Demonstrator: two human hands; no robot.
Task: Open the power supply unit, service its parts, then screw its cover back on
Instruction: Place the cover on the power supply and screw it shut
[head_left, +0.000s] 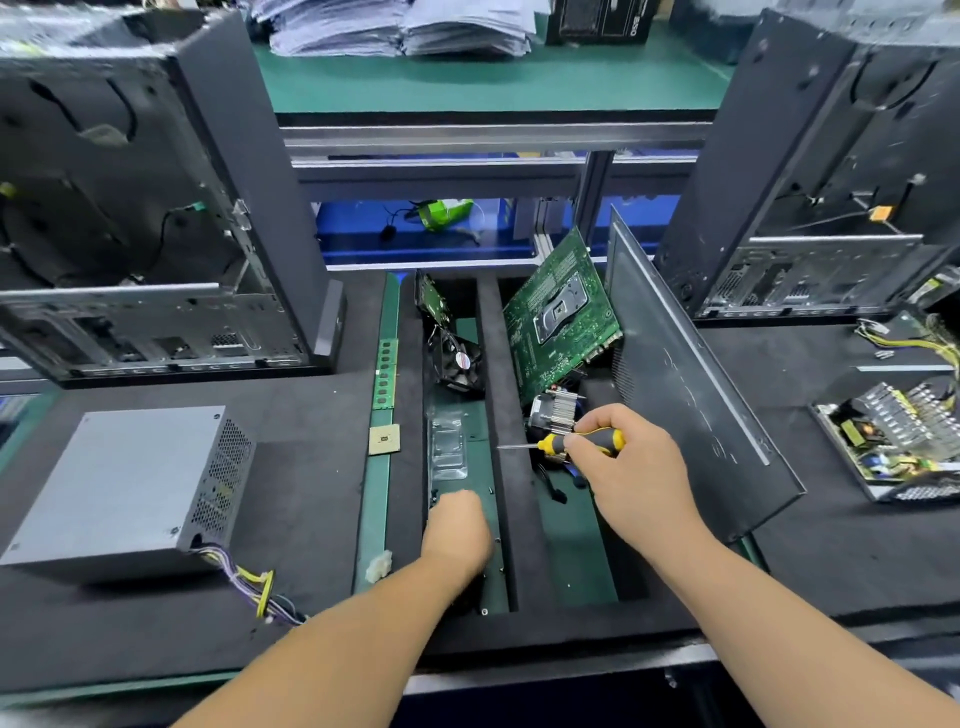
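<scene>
A worker's left hand (456, 530) reaches down into the middle compartment of a black foam tray (332, 415), its back to the camera and blurred, so whether its fingers are curled or holding anything cannot be told. Just to the right and a little farther out, the right hand (631, 465) grasps a yellow-and-black screwdriver (576, 441), fingers curled round the handle and the metal shaft pointing left over the foam divider between compartments. The closed grey power supply unit (130, 493) sits well to the left of both hands on the foam, its bundle of coloured wires (254, 584) trailing toward the near edge; neither hand touches it. Directly beyond the right fingers lies a finned heatsink (556, 410), with a green motherboard (561, 312) leaning upright behind it and a dark case panel (691, 374) tilted to its right. Beyond the left hand rests a small black fan (460, 361). Far right, a second power supply lies opened (898, 441), its circuit parts exposed.
</scene>
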